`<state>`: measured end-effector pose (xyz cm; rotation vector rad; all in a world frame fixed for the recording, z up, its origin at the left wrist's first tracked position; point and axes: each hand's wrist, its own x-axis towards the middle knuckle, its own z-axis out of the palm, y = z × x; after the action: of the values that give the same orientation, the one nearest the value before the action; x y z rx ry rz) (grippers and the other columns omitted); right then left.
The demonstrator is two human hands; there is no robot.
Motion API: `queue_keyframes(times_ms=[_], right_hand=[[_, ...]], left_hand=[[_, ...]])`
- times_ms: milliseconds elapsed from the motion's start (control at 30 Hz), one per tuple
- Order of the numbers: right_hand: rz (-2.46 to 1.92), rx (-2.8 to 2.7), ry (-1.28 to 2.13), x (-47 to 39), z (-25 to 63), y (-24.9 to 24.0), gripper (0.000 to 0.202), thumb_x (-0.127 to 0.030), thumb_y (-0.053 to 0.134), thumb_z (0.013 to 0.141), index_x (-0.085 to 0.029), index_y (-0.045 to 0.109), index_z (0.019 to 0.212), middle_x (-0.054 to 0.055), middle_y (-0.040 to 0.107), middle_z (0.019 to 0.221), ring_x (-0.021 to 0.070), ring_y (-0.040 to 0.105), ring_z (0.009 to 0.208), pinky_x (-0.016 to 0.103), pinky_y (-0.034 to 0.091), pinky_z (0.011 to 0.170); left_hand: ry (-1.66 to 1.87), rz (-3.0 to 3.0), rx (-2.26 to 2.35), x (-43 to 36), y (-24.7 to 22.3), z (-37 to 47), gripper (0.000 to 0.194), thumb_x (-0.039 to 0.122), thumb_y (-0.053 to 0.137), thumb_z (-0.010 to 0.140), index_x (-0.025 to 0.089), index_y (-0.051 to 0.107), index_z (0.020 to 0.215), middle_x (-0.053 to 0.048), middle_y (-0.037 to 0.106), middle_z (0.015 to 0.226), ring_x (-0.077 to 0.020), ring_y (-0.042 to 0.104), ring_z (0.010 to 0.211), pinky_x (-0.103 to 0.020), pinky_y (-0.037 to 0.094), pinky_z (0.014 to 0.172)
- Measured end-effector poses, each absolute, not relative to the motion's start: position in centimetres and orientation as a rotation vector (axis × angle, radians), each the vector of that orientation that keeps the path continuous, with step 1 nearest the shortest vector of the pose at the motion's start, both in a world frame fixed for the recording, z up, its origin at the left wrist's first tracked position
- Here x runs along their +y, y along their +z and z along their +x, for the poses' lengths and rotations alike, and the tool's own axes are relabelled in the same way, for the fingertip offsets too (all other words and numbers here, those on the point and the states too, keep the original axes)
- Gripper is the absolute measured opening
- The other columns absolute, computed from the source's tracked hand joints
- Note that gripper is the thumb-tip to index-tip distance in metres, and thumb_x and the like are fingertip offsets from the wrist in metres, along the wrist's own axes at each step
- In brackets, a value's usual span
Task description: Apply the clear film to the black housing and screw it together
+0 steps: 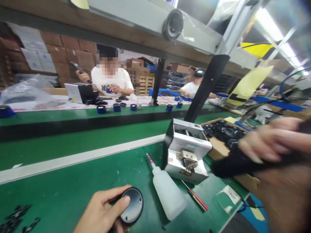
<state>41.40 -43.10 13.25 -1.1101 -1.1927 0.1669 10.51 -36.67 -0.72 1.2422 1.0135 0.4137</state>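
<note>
My left hand [104,207] pinches a round black disc-shaped part [132,210] with a grey face and small holes near its rim, thumb on top. At the right, my right hand [269,142] is wrapped round a black cylindrical tool [233,163]. Both are close to the camera and blurred, so the tool's exact kind does not show. Between the hands a translucent squeeze bottle [167,194] with a red-striped nozzle lies on the green table [73,187]. A screwdriver [198,200] with a red handle lies beside it, in front of a white metal machine [188,152].
A carton [220,147] of black parts stands behind the tool. Small black pieces [16,216] lie at the lower left. Across the green belt [80,137], blue-and-black round parts [117,107] line the far edge, where a co-worker [111,76] handles parts. A shelf beam [136,26] crosses overhead.
</note>
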Motion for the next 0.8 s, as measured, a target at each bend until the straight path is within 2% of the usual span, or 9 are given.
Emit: queue_keyframes(times_ms=[67,133,267,400,533,667,800], right_hand=[[-0.973,-1.107,0.246,-41.7,40.1,13.4,0.018,-0.023,0.064,0.077,-0.021,0.046,0.073,-0.009,0.035,0.049,0.0077,0.033,0.038,0.020,0.034,0.037],[-0.918,-1.047,0.313,-39.9,39.0,12.9,0.018,-0.015,0.066,0.067,-0.021,0.052,0.077,-0.009,0.039,0.046,0.0095,0.036,0.037,0.023,0.035,0.037],[-0.954,-1.013,0.464,-37.9,38.3,12.2,0.019,-0.009,0.067,0.061,-0.017,0.057,0.075,-0.006,0.042,0.045,0.0100,0.039,0.035,0.023,0.034,0.034],[-0.991,-1.010,0.628,-39.3,37.5,12.8,0.015,-0.011,0.068,0.063,-0.018,0.060,0.074,-0.005,0.041,0.045,0.0084,0.038,0.033,0.022,0.033,0.033],[-0.868,-1.081,0.639,-41.1,32.9,13.2,0.014,-0.011,0.059,0.075,-0.020,0.061,0.085,-0.007,0.040,0.046,0.0064,0.038,0.034,0.021,0.036,0.036],[-0.794,-1.116,0.725,-40.2,27.3,12.4,0.016,-0.011,0.063,0.075,-0.020,0.057,0.086,-0.007,0.046,0.050,0.0094,0.045,0.038,0.023,0.040,0.039],[-0.734,-1.098,0.803,-38.2,24.8,11.3,0.015,-0.011,0.064,0.075,-0.019,0.055,0.084,-0.007,0.046,0.048,0.0093,0.044,0.036,0.022,0.038,0.038]], left_hand=[[0.395,1.245,0.996,-36.6,-0.7,10.8,0.098,0.067,0.065,0.071,-0.004,0.043,0.137,-0.006,0.067,0.048,-0.0229,0.068,0.049,-0.030,0.055,0.062],[0.413,1.235,0.965,-36.6,-1.2,11.2,0.097,0.066,0.065,0.072,-0.003,0.044,0.136,-0.006,0.067,0.048,-0.0223,0.067,0.047,-0.030,0.055,0.062],[0.477,1.215,0.958,-36.6,-2.1,11.6,0.092,0.063,0.067,0.072,-0.004,0.048,0.132,-0.008,0.067,0.048,-0.0216,0.066,0.043,-0.032,0.055,0.060],[0.515,1.180,0.919,-36.8,-1.9,11.6,0.084,0.057,0.066,0.075,-0.003,0.050,0.131,-0.004,0.063,0.042,-0.0197,0.064,0.040,-0.032,0.056,0.058],[0.494,1.198,0.914,-36.9,-0.8,11.8,0.061,0.045,0.066,0.076,0.002,0.061,0.120,-0.006,0.068,0.054,-0.0159,0.063,0.040,-0.021,0.046,0.044],[0.516,1.196,0.938,-37.0,-0.3,12.0,0.049,0.044,0.064,0.074,0.004,0.067,0.104,-0.005,0.066,0.057,-0.0134,0.060,0.038,-0.018,0.038,0.038],[0.528,1.201,0.863,-37.1,-0.7,12.0,0.041,0.043,0.061,0.076,0.007,0.068,0.094,-0.003,0.062,0.052,-0.0120,0.057,0.037,-0.016,0.034,0.035]])
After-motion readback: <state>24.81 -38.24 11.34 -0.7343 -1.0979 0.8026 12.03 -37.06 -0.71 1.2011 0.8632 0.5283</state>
